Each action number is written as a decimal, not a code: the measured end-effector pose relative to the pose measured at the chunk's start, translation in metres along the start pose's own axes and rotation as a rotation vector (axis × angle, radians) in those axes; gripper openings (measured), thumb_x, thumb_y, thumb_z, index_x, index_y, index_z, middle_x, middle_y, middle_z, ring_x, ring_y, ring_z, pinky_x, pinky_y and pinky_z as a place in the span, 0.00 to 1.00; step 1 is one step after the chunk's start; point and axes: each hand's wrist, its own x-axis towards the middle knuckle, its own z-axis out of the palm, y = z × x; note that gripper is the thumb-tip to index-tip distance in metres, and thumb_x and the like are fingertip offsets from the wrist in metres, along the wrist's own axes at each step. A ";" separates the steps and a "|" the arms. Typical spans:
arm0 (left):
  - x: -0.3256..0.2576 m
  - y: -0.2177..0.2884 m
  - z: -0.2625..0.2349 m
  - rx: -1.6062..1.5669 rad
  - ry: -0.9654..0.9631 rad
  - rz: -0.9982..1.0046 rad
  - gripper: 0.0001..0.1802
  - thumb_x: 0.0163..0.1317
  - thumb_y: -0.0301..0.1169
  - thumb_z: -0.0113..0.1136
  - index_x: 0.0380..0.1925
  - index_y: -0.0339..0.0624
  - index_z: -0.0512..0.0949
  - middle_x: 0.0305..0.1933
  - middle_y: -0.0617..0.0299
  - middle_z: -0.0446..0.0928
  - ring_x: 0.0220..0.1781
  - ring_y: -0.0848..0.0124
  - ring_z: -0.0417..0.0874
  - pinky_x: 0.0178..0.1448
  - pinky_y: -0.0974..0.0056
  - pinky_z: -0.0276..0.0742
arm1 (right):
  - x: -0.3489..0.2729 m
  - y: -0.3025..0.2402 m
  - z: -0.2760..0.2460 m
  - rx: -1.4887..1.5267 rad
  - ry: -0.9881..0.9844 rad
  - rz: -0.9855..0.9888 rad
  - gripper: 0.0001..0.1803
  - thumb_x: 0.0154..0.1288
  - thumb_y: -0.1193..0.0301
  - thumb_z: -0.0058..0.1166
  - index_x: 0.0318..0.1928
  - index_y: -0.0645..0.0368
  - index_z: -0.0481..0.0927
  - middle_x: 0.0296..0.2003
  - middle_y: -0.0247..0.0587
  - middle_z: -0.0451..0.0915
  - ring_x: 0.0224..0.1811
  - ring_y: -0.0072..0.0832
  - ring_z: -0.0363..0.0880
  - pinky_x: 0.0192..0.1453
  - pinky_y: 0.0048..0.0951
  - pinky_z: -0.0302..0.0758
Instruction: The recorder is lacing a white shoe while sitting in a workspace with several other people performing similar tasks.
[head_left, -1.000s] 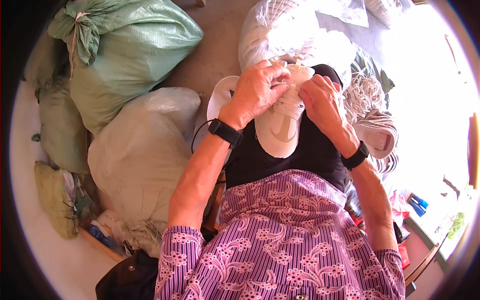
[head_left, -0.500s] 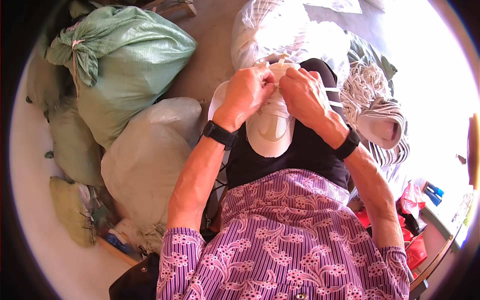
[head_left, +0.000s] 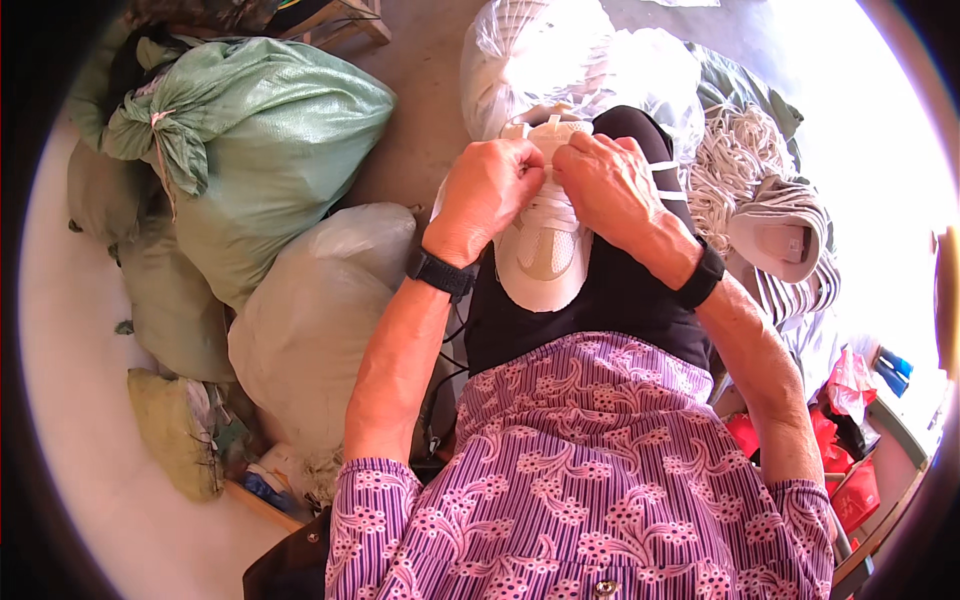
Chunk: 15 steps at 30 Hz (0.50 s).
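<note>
A white sports shoe (head_left: 545,255) lies on my lap, toe toward me, resting on black trousers. My left hand (head_left: 487,190) and my right hand (head_left: 608,185) meet over its upper part, fingers pinched on the white shoelace (head_left: 552,205) that crosses the tongue. Both wrists carry black bands. The fingertips hide the spot where the lace is held.
A clear plastic bag of white goods (head_left: 530,55) stands past my knees. Green woven sacks (head_left: 260,130) and a pale sack (head_left: 310,320) crowd the left. A heap of white laces (head_left: 735,165) and a grey shoe (head_left: 785,235) lie at right, red packets (head_left: 850,385) below them.
Both hands have slid slightly down and closer together over the shoe's laces; the shoe stays on my lap. My head view has shifted a little.
</note>
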 end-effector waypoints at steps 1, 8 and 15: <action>0.000 0.000 0.000 0.052 -0.004 0.000 0.06 0.58 0.27 0.62 0.34 0.36 0.81 0.29 0.53 0.82 0.29 0.68 0.83 0.38 0.65 0.78 | -0.001 0.000 -0.001 -0.032 0.003 -0.007 0.03 0.54 0.75 0.56 0.30 0.54 0.76 0.30 0.35 0.74 0.39 0.34 0.77 0.43 0.38 0.67; 0.009 0.007 0.000 0.380 -0.011 0.140 0.06 0.56 0.31 0.59 0.26 0.40 0.78 0.28 0.50 0.81 0.30 0.52 0.83 0.36 0.53 0.77 | 0.003 -0.002 -0.001 -0.007 -0.054 0.019 0.06 0.54 0.77 0.54 0.33 0.57 0.79 0.32 0.40 0.80 0.41 0.36 0.81 0.43 0.41 0.67; 0.003 0.015 -0.009 0.717 0.047 0.195 0.05 0.55 0.31 0.58 0.27 0.44 0.73 0.23 0.54 0.78 0.29 0.54 0.83 0.32 0.52 0.77 | -0.001 0.017 -0.033 0.457 -0.163 0.193 0.10 0.56 0.71 0.51 0.39 0.60 0.79 0.26 0.50 0.81 0.34 0.49 0.82 0.39 0.45 0.76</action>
